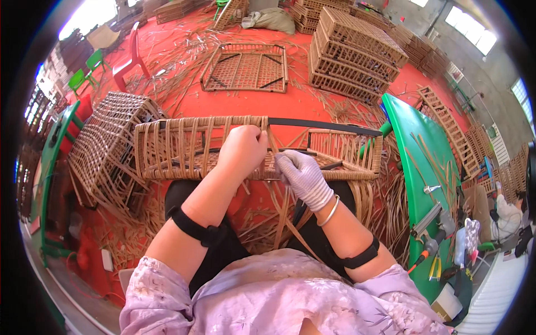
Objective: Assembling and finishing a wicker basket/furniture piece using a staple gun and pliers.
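Head view: your left hand (244,148) curls its fingers closed at the wicker frame (213,121), probably steadying it, while your right hand (303,175) pinches a strip (272,141), seemingly for tension.

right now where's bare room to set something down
Red floor between the worked wicker frame and the flat-lying frame beyond looks mostly bare. So does the green table's far corner, before its loose strips. Crowded: that table's near end, with tools, and the floor beside the legs, strewn with strips.
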`<state>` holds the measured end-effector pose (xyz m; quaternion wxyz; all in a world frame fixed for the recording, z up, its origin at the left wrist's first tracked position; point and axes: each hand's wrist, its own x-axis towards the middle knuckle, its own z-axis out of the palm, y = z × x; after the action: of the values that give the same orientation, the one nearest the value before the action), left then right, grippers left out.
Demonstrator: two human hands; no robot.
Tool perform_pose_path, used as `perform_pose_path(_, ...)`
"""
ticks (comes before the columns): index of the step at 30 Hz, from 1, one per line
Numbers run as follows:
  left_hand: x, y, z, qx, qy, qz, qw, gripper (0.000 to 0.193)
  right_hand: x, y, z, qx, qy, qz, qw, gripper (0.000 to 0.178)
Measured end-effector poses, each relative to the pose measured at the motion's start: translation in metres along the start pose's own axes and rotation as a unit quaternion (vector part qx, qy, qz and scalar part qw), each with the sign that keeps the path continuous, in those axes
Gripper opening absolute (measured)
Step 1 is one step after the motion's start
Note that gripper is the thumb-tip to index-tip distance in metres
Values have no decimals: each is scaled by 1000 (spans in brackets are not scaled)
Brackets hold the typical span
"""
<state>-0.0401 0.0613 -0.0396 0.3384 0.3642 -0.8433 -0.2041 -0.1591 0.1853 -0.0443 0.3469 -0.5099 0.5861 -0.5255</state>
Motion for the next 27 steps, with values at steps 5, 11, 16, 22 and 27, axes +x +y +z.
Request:
perform_pose_path(5,10,14,-22,69,-17,6,997,23,-2,-9,-6,42,3,33,999,33)
perform_pose_path(11,28,-11,-19,53,7,140,989,28,4,-16,-6,-69,-16,-13,997,36)
perform_pose_path(16,33,-10,-23,54,-80,112,989,28,3,-12,-5,-126,-31,-17,991,31)
perform_pose_path(22,38,-7,-15,62,-109,68,990,30,-4,-26,2,-84,-26,-7,996,31)
perform_pose_path(27,36,-11,-13,89,-65,100,989,29,-6,-31,0,58,-12,60,996,34)
